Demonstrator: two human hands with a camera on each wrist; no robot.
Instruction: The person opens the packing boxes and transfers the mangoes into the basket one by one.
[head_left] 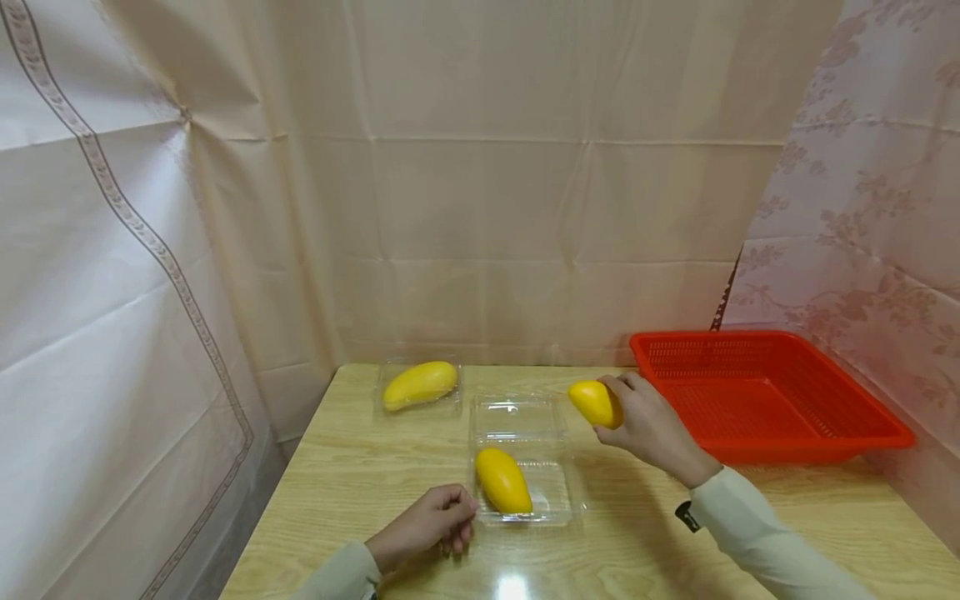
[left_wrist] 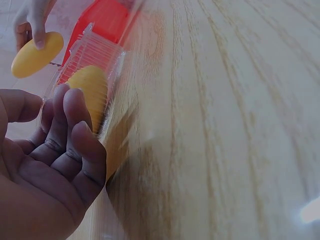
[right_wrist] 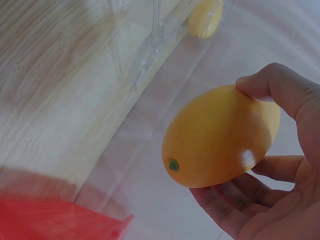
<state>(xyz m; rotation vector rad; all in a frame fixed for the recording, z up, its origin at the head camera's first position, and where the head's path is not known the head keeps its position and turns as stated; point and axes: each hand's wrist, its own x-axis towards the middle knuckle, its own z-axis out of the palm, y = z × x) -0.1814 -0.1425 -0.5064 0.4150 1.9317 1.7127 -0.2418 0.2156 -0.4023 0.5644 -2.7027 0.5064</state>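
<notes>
My right hand (head_left: pixel 648 421) holds a yellow mango (right_wrist: pixel 215 137) above the table, thumb on one side and fingers under the other; a small green stem mark shows at one end. A second mango (head_left: pixel 502 481) lies in the left half of a clear plastic container (head_left: pixel 551 492), whose lid (head_left: pixel 517 417) is folded back behind it. With thumb and fingertips, my left hand (head_left: pixel 435 521) pinches the container's near left edge. In the left wrist view its fingers (left_wrist: pixel 77 107) are curled and overlap the container wall.
At the back left of the wooden table (head_left: pixel 337 500) sits another clear container (head_left: pixel 454 407) with a long yellow fruit (head_left: pixel 420 385) inside. A red plastic basket (head_left: pixel 772 450) stands at the right, just beyond my right hand. Cloth curtains (head_left: pixel 480 183) hang behind and at both sides.
</notes>
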